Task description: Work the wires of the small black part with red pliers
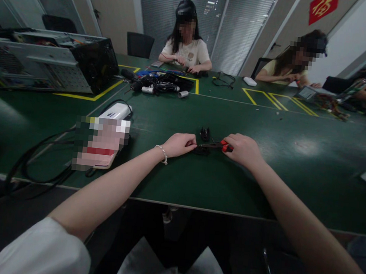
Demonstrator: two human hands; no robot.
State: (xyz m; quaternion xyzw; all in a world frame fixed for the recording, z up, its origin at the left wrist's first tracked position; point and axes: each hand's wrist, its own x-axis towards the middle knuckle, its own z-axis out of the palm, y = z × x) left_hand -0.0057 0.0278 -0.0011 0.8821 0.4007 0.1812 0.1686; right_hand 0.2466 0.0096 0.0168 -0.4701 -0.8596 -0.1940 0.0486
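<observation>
Red-handled pliers are gripped in my right hand, their jaws pointing left. My left hand, with a bracelet at the wrist, is closed in a pinch right by the plier tips. What the pinch holds is too small to make out. A flat black piece lies on the green table under the jaws, close to my left fingertips. Just beyond the pliers stands a small black plastic part with upright prongs.
On the left lie a phone, a white power bank and looped black cables. An open computer case stands at the far left. Black cables and parts are heaped farther back. Several people sit around the table.
</observation>
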